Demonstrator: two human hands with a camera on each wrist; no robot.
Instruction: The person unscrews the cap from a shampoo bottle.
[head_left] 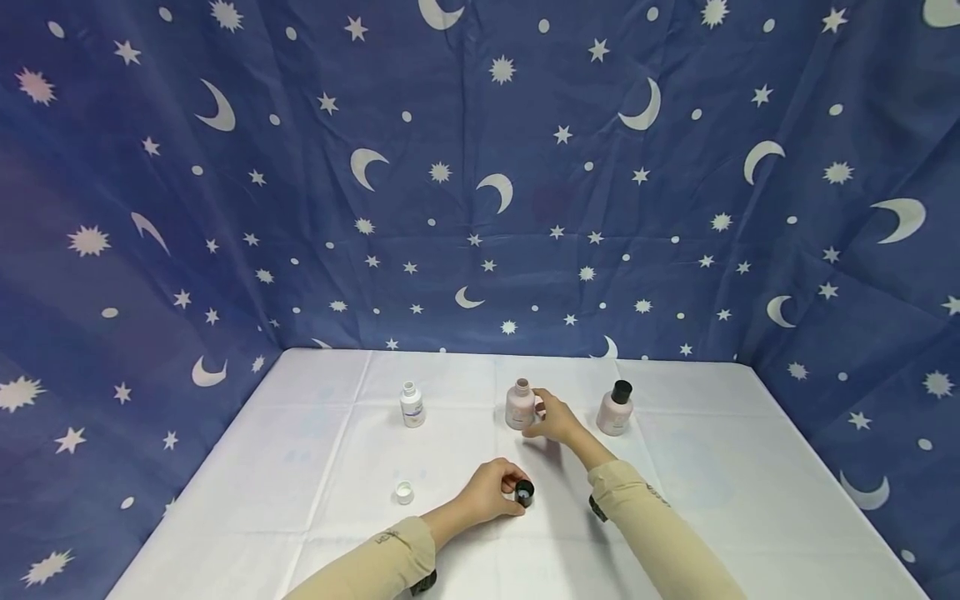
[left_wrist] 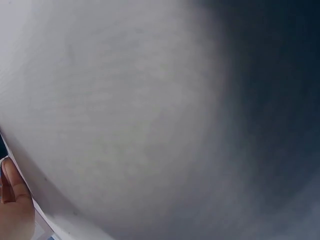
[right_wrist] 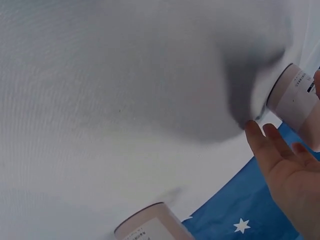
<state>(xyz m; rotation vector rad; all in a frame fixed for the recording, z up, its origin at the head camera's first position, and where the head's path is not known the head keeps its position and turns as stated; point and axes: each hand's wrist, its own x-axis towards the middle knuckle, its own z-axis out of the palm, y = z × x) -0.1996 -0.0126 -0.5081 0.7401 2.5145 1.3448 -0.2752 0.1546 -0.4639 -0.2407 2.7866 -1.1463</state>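
While the left hand (head_left: 487,492) pinches the black cap (head_left: 524,492), the right hand (head_left: 557,419), spread, maybe steadies the pink bottle (head_left: 518,408) from three o'clock.

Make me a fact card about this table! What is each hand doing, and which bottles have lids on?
Left hand: thumb and fingers curled at the black cap
Right hand: reaching beside the middle pink bottle; touching or not, I can't tell
Open bottles: white bottle, middle pink bottle
Closed bottle: far-right pink bottle, black lid on
Caps off bottles: black cap, white cap
Table covering: white cloth
Backdrop: blue curtain, moons and stars
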